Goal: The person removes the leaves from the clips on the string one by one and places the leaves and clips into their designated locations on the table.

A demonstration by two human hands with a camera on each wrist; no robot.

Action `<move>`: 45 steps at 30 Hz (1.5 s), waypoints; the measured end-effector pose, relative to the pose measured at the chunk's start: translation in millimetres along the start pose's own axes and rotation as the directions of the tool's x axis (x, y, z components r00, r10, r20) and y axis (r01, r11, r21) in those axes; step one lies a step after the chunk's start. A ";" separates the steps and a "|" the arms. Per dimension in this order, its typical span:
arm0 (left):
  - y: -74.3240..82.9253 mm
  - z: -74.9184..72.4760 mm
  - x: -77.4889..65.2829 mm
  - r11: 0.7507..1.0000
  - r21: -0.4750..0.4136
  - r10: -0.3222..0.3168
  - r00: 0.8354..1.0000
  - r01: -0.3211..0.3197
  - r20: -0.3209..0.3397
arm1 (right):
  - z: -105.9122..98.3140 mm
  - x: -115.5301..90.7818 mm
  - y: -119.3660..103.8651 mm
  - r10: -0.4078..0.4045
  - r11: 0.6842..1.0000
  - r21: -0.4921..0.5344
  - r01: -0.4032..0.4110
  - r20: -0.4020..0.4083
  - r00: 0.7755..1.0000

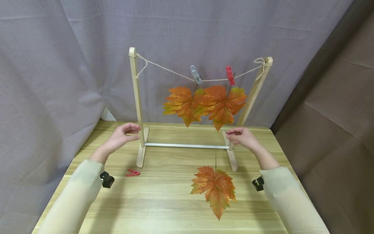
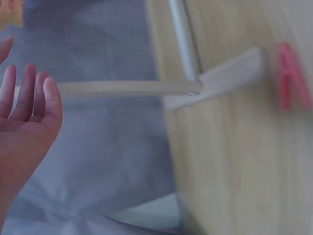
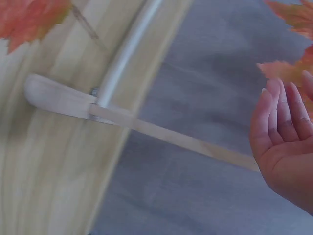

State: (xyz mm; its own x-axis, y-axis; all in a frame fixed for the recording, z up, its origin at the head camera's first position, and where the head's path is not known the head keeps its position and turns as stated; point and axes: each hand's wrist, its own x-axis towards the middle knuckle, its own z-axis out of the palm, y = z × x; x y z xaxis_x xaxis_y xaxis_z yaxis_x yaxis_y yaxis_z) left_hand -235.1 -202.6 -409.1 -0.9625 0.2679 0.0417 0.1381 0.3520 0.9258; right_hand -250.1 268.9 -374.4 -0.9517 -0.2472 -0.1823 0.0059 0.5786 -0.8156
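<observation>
My left hand (image 1: 124, 135) is beside the left post of a wooden stand (image 1: 136, 97), its fingers loosely bent with nothing held. In the left wrist view the fingers (image 2: 29, 95) overlap the post; contact cannot be told. Near the right post is my right hand (image 1: 242, 138), holding nothing, below a hanging leaf. The right wrist view shows its relaxed fingers (image 3: 286, 110). Two orange artificial maple leaves hang from the string (image 1: 166, 68), the left leaf (image 1: 182, 103) by a pale blue clothespin (image 1: 195, 74), the right leaf (image 1: 225, 105) by a red clothespin (image 1: 230, 75).
A third maple leaf (image 1: 214, 188) lies on the wooden table (image 1: 163, 201), its stem toward the stand. Another red clothespin (image 1: 133, 173) rests left of it. A white bar (image 1: 187, 146) joins the stand's feet. Grey cloth (image 1: 87, 48) hangs behind.
</observation>
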 end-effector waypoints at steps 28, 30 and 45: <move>148.5 15.8 56.9 0.973 -0.069 0.220 0.975 -0.220 -0.009 | 4.8 15.3 -119.6 -0.184 0.964 0.167 0.208 -0.149 0.972; 157.0 18.6 60.0 0.968 -0.086 0.234 0.972 -0.235 -0.018 | 6.5 16.7 -126.1 -0.192 0.960 0.174 0.219 -0.159 0.968; 203.3 40.9 88.1 0.873 -0.287 0.364 0.919 -0.394 -0.153 | 27.0 34.3 -156.3 -0.210 0.904 0.313 0.292 -0.270 0.940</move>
State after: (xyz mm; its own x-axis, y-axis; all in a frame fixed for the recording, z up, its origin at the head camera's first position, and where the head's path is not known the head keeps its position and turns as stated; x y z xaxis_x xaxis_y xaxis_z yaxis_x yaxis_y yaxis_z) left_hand -282.4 -70.8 -232.6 -0.8696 0.2370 0.4332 0.4330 -0.0557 0.8997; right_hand -275.4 149.0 -268.0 -0.9783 -0.1442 0.1487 -0.1768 0.2077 -0.9621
